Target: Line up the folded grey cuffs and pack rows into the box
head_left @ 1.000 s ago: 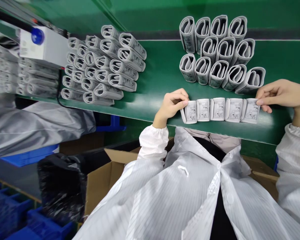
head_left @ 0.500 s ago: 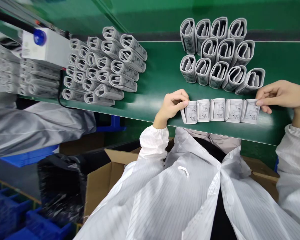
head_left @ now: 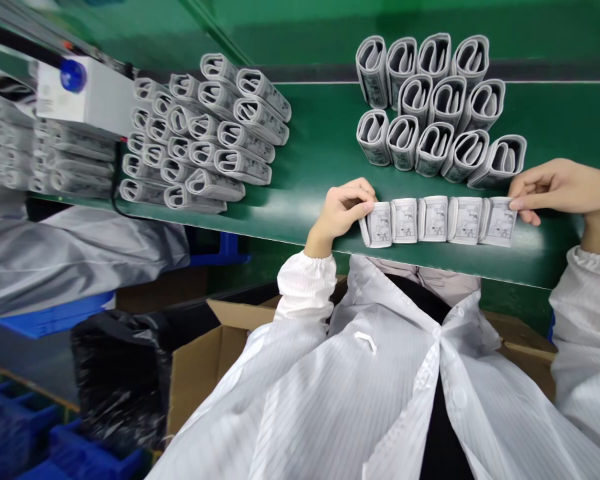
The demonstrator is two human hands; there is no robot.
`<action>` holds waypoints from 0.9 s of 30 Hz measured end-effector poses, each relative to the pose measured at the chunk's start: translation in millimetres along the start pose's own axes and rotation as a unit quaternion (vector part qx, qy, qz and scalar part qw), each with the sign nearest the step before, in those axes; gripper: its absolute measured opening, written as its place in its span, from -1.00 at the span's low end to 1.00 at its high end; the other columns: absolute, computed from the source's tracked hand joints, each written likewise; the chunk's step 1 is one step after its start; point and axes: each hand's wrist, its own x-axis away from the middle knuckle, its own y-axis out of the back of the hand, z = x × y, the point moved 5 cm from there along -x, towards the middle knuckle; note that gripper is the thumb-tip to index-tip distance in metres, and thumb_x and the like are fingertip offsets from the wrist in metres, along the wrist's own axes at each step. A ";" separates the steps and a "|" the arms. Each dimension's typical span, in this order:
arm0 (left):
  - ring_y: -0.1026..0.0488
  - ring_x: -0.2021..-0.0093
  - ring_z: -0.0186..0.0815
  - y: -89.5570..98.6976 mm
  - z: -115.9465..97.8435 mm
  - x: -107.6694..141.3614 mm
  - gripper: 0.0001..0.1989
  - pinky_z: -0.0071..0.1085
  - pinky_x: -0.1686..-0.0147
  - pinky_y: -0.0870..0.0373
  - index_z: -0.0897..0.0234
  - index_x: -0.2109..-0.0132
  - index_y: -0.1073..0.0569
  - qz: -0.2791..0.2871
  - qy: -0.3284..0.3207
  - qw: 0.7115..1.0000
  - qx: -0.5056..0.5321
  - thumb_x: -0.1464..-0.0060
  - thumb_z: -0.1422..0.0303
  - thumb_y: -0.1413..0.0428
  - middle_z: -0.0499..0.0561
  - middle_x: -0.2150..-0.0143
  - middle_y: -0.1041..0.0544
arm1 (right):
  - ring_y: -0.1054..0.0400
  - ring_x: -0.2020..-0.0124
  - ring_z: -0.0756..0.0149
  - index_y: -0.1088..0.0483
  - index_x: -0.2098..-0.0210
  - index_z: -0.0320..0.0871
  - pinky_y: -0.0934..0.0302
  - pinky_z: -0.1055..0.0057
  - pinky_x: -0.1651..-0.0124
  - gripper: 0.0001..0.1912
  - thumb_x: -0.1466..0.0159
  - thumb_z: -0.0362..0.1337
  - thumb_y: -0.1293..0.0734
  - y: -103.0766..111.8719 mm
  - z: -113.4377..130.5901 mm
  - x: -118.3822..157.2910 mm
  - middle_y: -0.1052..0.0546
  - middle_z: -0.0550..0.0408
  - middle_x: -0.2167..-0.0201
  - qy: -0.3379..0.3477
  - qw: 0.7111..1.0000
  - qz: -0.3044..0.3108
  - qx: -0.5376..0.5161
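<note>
A row of several folded grey cuffs (head_left: 433,220), with pale edging and printed line drawings, stands side by side along the near edge of the green table. My left hand (head_left: 347,210) is closed in a pinch at the top of the leftmost cuff (head_left: 380,225). At the other end, the thumb and fingers of my right hand (head_left: 550,190) grip the upper right edge of the rightmost cuff (head_left: 501,223). Just behind this row, a group of similar rolled cuffs (head_left: 435,150) stands with looped ends up.
Another large cluster of rolled cuffs (head_left: 205,133) lies to the left on the green table (head_left: 320,147). Beyond it are a white box with a blue knob (head_left: 73,75) and a co-worker's sleeve (head_left: 80,260). Below stand an open cardboard box (head_left: 200,367), a black bag (head_left: 120,373) and blue crates (head_left: 75,453).
</note>
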 end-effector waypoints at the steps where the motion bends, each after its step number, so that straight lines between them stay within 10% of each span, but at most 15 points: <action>1: -0.58 0.28 -0.28 0.0 -0.1 0.0 -0.58 -0.27 0.26 -0.48 0.15 0.34 -0.73 0.000 0.000 1.000 -0.001 -0.26 -0.08 -0.48 0.03 0.30 -0.62 | -0.52 0.42 0.26 -0.60 0.41 -0.12 -0.30 0.18 0.25 -0.28 -0.27 0.45 -0.61 -0.2 0.7 0.0 -0.63 0.03 0.49 0.001 1.000 -0.001 0.001; 27: -0.60 0.26 -0.26 0.1 -0.3 0.2 -0.61 -0.26 0.23 -0.50 0.14 0.33 -0.75 0.003 0.001 1.000 0.004 -0.28 -0.04 -0.47 0.03 0.28 -0.64 | -0.49 0.43 0.26 -0.58 0.41 -0.11 -0.29 0.19 0.26 -0.27 -0.23 0.47 -0.62 -2.6 5.4 0.6 -0.61 0.04 0.50 -0.008 1.000 -0.008 -0.006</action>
